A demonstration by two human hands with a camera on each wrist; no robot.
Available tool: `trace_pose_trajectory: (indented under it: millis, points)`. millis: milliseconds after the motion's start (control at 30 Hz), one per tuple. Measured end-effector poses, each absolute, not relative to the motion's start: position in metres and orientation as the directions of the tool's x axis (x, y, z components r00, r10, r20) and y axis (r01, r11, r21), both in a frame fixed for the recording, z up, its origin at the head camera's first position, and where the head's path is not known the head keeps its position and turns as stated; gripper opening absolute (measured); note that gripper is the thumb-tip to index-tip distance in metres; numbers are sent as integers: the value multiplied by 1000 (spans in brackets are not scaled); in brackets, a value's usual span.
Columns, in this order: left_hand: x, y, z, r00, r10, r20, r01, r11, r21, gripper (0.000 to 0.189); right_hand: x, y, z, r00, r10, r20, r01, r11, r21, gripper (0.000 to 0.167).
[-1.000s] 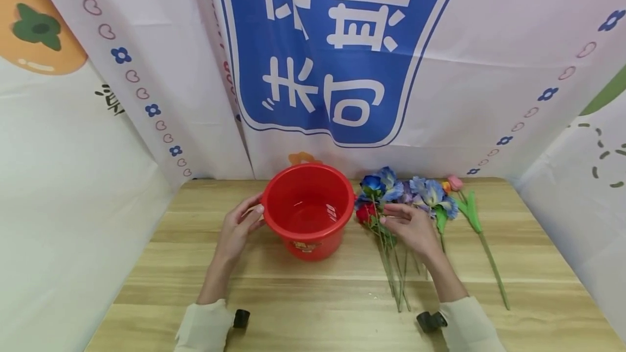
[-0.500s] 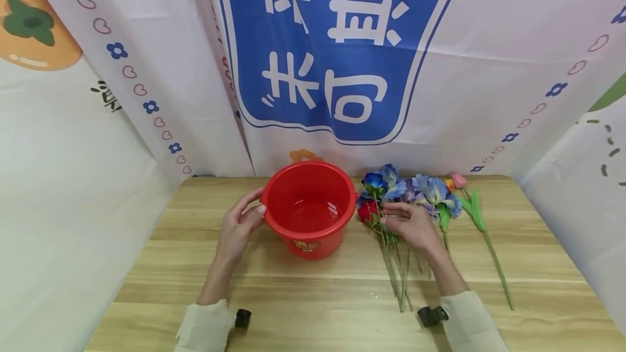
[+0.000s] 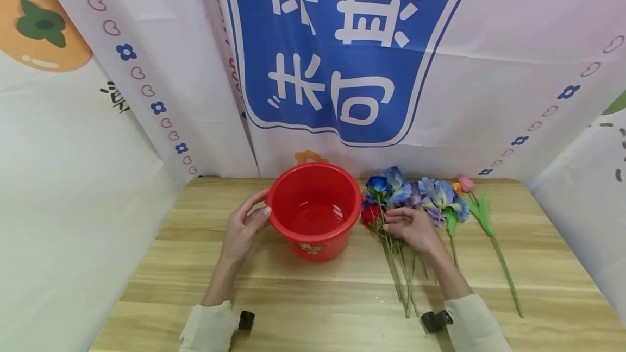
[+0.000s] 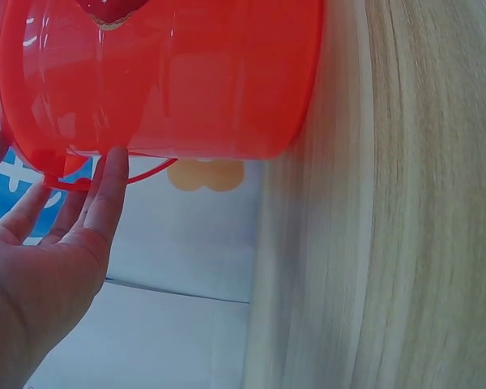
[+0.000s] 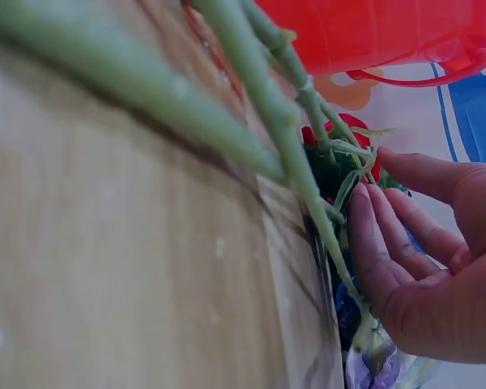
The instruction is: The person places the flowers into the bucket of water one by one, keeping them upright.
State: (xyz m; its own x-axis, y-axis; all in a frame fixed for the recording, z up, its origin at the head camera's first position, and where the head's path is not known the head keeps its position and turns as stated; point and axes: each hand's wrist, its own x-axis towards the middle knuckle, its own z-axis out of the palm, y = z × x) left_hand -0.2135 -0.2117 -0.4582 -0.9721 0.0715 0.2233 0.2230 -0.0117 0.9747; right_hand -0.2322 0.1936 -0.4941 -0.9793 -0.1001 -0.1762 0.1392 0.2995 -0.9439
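Note:
A red plastic bucket (image 3: 326,250) stands upright on the table, its inside showing no contents. My left hand (image 3: 242,231) is at its left rim, thumb at the edge; in the left wrist view its fingers (image 4: 107,198) lie fairly straight against the wall beside the thin red handle (image 4: 150,172). To the right lies a loose bunch of artificial flowers: a blue rose (image 3: 378,184), a red rose (image 3: 370,214) and blue-purple irises (image 3: 441,194). My right hand (image 3: 415,229) is over their stems (image 5: 287,121), thumb and fingertips right at a stem, with a gap between them.
A pink tulip (image 3: 466,183) with a long green stem lies at the far right of the flowers. Behind the wooden table (image 3: 195,254) hangs a white printed cloth (image 3: 489,96) with a blue sign on it. A black wrist mount (image 3: 435,320) sits by the right sleeve.
The head view has shifted slightly, so everything sits a little further right in it. Both hands keep their places at the bucket and the flowers.

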Motion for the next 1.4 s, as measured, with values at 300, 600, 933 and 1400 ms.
trace_pose_trajectory:
  millis: [300,600,933,1400]
  points:
    - [-214,-210,-459,-975,75,211,212,-5,977,52,-230,191,-497,-973,-102,-209,163,339,-927,46]
    - [-213,-213,-460,-975,77,209,210,14,978,52,-229,190,-492,-971,-114,-209,163,321,-933,42]
    - [-213,-213,-459,-974,88,210,211,-4,978,52,-221,192,-464,-983,-108,-148,124,207,-971,48]
    - [-213,-213,-458,-976,92,196,197,-5,980,53,-207,187,-438,-997,-46,-56,47,167,-985,48]
